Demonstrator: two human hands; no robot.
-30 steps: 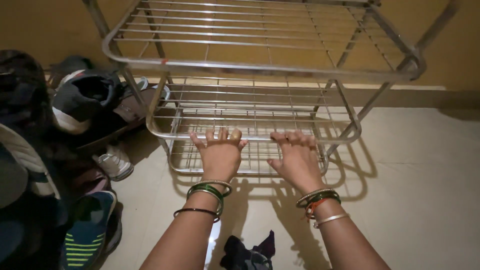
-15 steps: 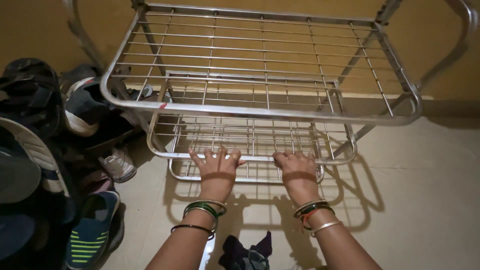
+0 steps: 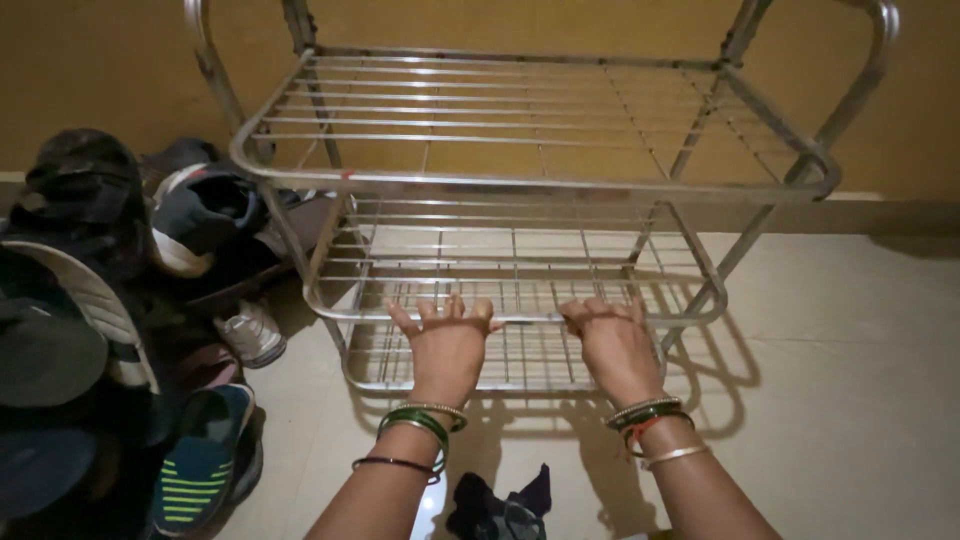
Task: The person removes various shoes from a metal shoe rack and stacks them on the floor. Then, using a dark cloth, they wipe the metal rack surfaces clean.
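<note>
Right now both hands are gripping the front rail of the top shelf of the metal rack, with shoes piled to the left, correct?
Not quite. In the head view the left hand and right hand hold the middle shelf rail of the metal rack, not the top one. The shoes are piled left.

Dim ochre wall (image 3: 90, 70) above pale tiled floor (image 3: 850, 400).

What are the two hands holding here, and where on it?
Both hands, left hand and right hand, grip the steel shoe rack by the front rail of its middle shelf, fingers curled over it.
</note>
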